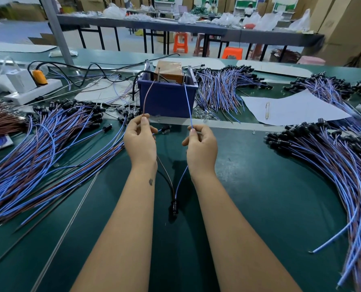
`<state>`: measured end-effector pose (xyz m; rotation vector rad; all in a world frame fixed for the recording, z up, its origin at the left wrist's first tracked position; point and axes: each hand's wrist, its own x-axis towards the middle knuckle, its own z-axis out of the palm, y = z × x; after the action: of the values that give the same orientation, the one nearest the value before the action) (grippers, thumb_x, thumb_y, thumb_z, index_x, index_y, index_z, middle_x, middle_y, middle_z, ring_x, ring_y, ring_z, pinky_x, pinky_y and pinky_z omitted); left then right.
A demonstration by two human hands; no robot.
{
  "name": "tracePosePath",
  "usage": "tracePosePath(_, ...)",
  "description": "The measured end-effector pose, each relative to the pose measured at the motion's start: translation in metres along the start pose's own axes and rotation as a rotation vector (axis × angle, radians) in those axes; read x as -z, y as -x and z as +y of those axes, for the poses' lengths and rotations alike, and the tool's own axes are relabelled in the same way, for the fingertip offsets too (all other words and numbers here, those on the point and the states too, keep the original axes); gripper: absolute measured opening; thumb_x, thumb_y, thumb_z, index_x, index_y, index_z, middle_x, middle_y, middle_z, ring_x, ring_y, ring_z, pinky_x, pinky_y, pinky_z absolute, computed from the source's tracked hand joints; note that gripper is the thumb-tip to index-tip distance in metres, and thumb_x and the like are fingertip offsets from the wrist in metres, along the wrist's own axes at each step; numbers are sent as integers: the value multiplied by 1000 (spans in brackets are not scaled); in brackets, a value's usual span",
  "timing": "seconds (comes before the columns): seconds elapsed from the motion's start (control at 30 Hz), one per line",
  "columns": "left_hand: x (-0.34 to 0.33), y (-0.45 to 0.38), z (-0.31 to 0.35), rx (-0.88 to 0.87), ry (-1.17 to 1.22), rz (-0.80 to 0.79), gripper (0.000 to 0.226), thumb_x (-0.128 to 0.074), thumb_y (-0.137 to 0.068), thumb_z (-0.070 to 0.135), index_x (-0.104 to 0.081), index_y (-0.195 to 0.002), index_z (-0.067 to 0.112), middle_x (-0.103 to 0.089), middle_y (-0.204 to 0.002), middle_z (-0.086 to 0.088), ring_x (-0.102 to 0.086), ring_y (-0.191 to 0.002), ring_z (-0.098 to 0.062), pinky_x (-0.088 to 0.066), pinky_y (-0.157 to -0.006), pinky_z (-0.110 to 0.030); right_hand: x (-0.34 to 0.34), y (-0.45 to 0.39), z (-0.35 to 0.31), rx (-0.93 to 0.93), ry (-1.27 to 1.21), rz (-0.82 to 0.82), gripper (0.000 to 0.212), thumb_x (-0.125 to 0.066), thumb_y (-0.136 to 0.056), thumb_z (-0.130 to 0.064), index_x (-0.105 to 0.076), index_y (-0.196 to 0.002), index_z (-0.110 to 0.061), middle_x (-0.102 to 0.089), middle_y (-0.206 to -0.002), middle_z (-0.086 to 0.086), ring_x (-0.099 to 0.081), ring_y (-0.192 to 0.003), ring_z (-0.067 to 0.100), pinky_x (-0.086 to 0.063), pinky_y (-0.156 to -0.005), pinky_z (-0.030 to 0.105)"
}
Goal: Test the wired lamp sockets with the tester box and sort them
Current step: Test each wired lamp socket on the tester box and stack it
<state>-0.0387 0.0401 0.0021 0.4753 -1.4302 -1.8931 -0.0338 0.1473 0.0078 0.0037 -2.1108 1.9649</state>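
Now both hands hold one wired lamp socket up to the tester box.

Left hand (140, 140) pinches the brown wire (147, 100) between its fingers; right hand (200, 144) pinches the blue wire (188, 102) likewise. Both wires rise from the fingers to the upright metal pins at the rim of the blue tester box (167, 98). Below the wrists the black socket (174, 207) hangs over the green tabletop (259, 186), between piles of wired sockets (38, 144) on either side.
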Motion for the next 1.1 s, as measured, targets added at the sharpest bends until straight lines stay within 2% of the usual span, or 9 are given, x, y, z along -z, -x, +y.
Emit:
tracePosePath(0.17, -1, -2, -1, -24, -30, -8, 18, -48, -101, 18, -65, -96, 21, -57, -64, 4, -50, -56, -4, -39, -59, -23, 0, -1, 1, 6, 0, 5, 14, -45, -101, -14, -59, -99, -15, -58, -63, -4, -43, -46, -1, -37, -53, 15)
tracePosePath(0.33, -5, -4, -4, -25, -88, -50, 17, -49, -101, 18, -64, -96, 23, -58, -65, 6, -52, -59, -3, -41, -63, -23, 1, 0, 1, 11, 5, -7, 14, -46, -101, -14, -59, -98, -17, -57, -63, -5, -43, -48, 0, -38, -56, 19)
tracePosePath(0.53, -4, -5, -6, -28, -102, -53, 17, -49, -101, 19, -64, -95, 25, -60, -66, 7, -54, -60, -2, -42, -66, -24, 1, 0, 1, 23, 6, -22, 14, -46, -100, -12, -60, -98, -16, -57, -63, -5, -43, -46, -1, -36, -52, 14)
tracePosePath(0.77, -3, -7, -6, -23, -59, -18, 16, -48, -101, 17, -64, -98, 22, -60, -65, 5, -54, -55, 1, -42, -60, -18, 1, 1, 1, 24, -2, -31, 14, -47, -100, -12, -60, -97, -17, -57, -62, -4, -47, -50, -2, -38, -53, 9)
tracePosePath(0.93, -2, -8, -5, -22, -48, 1, 17, -48, -102, 19, -65, -99, 21, -61, -65, 4, -53, -57, -5, -41, -59, -21, 0, 1, 1, 20, -10, -29, 15, -47, -100, -12, -60, -96, -17, -57, -63, -4, -43, -46, -1, -36, -52, 14)
tracePosePath(1.1, -3, -8, -6, -17, -48, 0, 17, -48, -101, 19, -65, -98, 23, -61, -65, 5, -52, -57, -6, -41, -58, -21, 0, 0, 1, 24, 6, -40, 15, -47, -100, -12, -60, -95, -19, -58, -63, -5, -44, -48, -1, -37, -53, 13)
